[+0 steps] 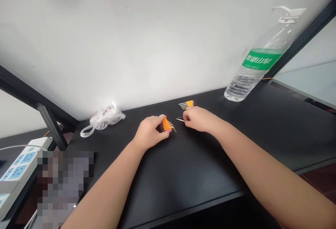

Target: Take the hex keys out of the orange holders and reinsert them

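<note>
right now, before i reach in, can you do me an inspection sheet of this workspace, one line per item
Surface: black tabletop, smooth
Job's things: front orange holder with metal rods; rear orange holder with more rods; thin metal piece
Clutter: crumpled clear plastic bag, back left; water bottle with green label, back right
Grips: left hand holds the front orange holder; right hand pinches the thin metal piece and partly hides the rear orange holder
Cables: white cable by the white power strip, left
Surroundings: pale wall behind; pixelated patch, lower left, unreadable
</note>
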Demonstrator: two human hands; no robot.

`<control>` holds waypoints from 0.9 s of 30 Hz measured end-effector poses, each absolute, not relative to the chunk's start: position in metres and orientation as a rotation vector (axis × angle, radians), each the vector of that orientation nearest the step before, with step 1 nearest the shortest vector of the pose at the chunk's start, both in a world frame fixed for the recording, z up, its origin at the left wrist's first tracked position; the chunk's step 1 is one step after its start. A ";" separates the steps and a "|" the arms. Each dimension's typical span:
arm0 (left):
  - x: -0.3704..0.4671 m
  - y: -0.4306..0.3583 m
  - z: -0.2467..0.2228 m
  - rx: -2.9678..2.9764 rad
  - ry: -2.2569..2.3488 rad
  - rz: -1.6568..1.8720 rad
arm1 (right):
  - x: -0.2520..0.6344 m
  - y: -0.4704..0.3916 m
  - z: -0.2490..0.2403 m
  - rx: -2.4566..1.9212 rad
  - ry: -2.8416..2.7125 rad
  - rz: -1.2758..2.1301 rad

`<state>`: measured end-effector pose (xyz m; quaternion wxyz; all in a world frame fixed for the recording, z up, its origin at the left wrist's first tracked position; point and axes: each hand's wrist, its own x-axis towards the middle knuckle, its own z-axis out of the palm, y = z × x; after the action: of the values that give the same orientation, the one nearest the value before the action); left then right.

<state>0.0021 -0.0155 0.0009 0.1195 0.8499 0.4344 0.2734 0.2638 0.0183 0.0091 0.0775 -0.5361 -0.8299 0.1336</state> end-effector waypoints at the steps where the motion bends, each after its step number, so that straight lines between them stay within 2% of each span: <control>1: 0.002 -0.015 0.001 2.485 1.268 0.796 | 0.262 0.017 0.010 -1.621 -2.497 0.363; 6: 0.002 -0.014 0.000 2.492 1.265 0.802 | 0.254 0.011 0.016 -1.716 -2.575 0.165; 11: 0.002 -0.015 -0.001 2.498 1.273 0.807 | 0.252 0.009 0.019 -1.695 -2.564 0.125; 19: 0.002 -0.015 0.002 2.510 1.275 0.778 | 0.249 0.001 0.031 -1.248 -2.429 0.471; 27: 0.002 -0.014 0.003 2.504 1.271 0.759 | 0.247 0.000 0.030 -1.101 -2.411 0.484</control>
<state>0.0018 -0.0144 0.0025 0.1162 0.8549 0.4341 0.2592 0.2473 0.0002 0.0300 0.2217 -0.3986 -0.8725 0.1751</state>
